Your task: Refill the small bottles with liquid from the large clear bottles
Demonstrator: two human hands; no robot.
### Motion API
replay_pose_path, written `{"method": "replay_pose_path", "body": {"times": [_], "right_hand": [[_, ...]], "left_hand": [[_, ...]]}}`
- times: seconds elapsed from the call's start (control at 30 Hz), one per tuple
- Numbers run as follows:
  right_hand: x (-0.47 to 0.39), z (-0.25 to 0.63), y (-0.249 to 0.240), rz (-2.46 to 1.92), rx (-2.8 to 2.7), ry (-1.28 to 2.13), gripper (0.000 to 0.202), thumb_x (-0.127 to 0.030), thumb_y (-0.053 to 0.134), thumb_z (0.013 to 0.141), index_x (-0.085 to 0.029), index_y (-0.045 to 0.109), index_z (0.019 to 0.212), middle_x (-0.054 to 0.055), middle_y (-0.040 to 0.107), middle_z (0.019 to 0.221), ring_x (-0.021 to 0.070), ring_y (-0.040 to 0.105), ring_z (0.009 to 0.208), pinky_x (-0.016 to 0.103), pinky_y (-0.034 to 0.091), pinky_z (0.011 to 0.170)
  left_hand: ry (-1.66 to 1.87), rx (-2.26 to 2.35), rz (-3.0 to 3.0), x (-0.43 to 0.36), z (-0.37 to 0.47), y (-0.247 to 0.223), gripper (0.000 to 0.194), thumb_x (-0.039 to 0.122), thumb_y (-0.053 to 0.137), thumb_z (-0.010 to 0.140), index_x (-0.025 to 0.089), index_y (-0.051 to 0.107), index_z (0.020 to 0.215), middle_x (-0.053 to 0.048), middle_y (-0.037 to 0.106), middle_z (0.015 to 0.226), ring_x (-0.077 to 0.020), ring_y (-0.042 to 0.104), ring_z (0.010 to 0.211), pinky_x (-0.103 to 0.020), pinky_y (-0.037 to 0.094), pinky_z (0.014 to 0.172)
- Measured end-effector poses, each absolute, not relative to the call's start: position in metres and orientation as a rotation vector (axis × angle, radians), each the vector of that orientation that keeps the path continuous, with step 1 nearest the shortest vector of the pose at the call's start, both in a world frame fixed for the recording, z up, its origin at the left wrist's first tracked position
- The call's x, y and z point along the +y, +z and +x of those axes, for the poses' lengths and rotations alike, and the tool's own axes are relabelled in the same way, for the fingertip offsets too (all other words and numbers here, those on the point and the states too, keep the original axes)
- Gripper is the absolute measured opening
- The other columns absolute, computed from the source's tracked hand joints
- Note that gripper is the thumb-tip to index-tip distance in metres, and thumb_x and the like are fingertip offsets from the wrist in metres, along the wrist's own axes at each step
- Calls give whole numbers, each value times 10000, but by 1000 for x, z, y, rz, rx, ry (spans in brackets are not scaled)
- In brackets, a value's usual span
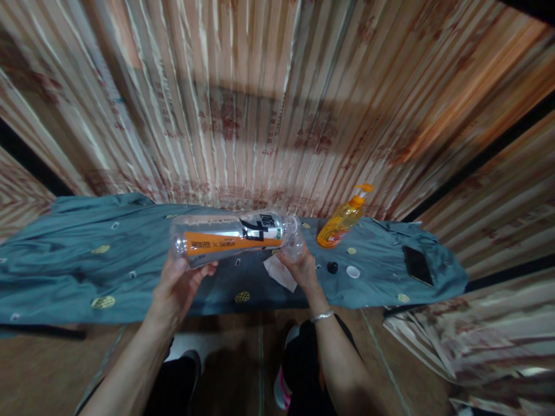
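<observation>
A large clear plastic bottle [229,236] with an orange and black label lies nearly level in the air, its mouth toward the right. My left hand [178,284] is closed around its base end from below. At the other end, my right hand [301,267] grips a small clear plastic container [293,245], perhaps a cup, held against or just by the bottle's mouth. Whether the two touch I cannot tell. Under my right hand, a white paper or tissue [280,274] rests on the cloth.
A teal patterned cloth [143,289] covers the long table. To the right are an orange pump bottle [340,222], a black cap [332,267], a white round lid [352,271] and a dark phone [417,266]. A pleated curtain [260,115] hangs behind; dark poles [481,156] frame the sides.
</observation>
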State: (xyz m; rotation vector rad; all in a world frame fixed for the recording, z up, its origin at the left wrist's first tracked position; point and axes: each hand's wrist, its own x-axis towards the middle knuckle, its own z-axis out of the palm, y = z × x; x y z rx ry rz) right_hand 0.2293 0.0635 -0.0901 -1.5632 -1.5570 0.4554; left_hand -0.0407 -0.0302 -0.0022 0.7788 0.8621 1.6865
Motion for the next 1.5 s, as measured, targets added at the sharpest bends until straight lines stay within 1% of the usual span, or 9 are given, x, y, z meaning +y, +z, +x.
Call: {"method": "replay_pose_path", "body": {"times": [0.37,0.57,0.7,0.8,0.97,1.13,1.23,1.37,1.5], "right_hand": [[65,230,-94,-1544,-1570,458,677,-447,846,759,-159,625,1330,147,805,1155,359,777,1072,458,637,911],[65,231,-96,-1549,-1579,450,670,-439,844,769,-170,619,1340,136,805,1156,337,783,1037,448,633,904],[66,230,-97,-1560,-1577,424,665,-443,850,766,-170,627,1330,129,806,1140,341,778,1056,447,634,902],[67,230,-98,-1557,-1575,417,689,-448,852,764,-174,614,1349,124,803,1155,329,784,1043,430,640,889],[66,230,-97,-1550,-1583,432,678,-439,853,767,-167,617,1341,138,801,1162,331,784,1044,428,642,889],[64,229,-94,-1566,-1564,440,661,-413,857,762,-169,627,1332,142,802,1153,334,785,1037,438,638,895],[64,229,-92,-1565,-1575,446,668,-418,851,763,-160,623,1335,145,800,1158,336,783,1045,445,634,904],[64,229,-91,-1580,-1573,446,672,-398,848,757,-170,618,1346,144,799,1170,344,779,1055,466,633,910],[63,229,-90,-1568,-1567,454,679,-394,850,751,-177,619,1351,139,800,1170,339,779,1058,456,635,913]], "left_hand": [[1727,867,742,-30,-34,7,577,530,964,542,204,778,981,-27,799,862,-193,731,664,-269,613,572],[1716,858,768,-29,-37,1,591,499,925,621,247,766,1131,-51,800,922,-223,736,708,-301,620,600],[1723,837,784,-28,-38,-1,685,522,925,607,217,745,1193,-54,800,916,-218,744,694,-293,618,599],[1725,824,779,-28,-37,0,686,527,934,600,205,750,1178,-46,805,873,-210,746,676,-281,624,590],[1725,817,753,-30,-35,6,558,520,960,577,206,789,1005,-33,818,867,-202,757,670,-267,640,592],[1727,817,754,-29,-36,5,670,511,954,583,213,771,1155,-42,817,871,-211,754,677,-280,637,590],[1726,805,749,-29,-37,3,665,493,942,611,223,760,1191,-44,820,890,-214,755,686,-287,636,603],[1721,808,734,-30,-38,4,618,470,949,602,217,774,1138,-48,822,908,-221,758,694,-295,642,605],[1722,827,735,-29,-36,7,502,478,962,581,196,794,961,-51,820,866,-216,756,675,-286,648,594]]}}
